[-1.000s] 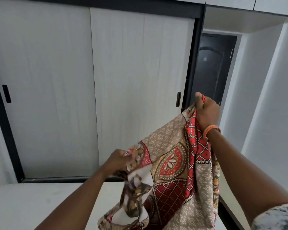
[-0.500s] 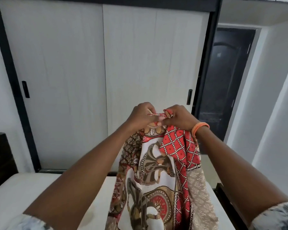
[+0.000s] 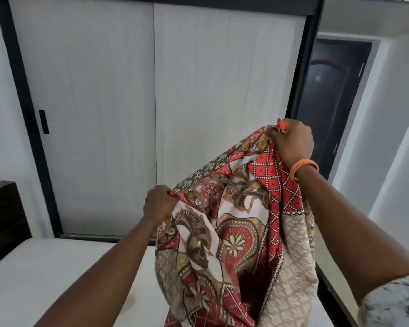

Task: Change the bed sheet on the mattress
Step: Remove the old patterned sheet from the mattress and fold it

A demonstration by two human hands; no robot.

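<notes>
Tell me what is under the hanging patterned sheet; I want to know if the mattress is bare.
Under the patterned sheet, held up by the left hand and right hand, lies a bare white mattress. The part directly behind the cloth is hidden.

Both forearms are bare to the elbow. The right wrist carries an orange band (image 3: pixel 304 167) of several thin strands. A short sleeve (image 3: pixel 397 303) in white fabric with grey mottled print shows at the near right corner.
</notes>
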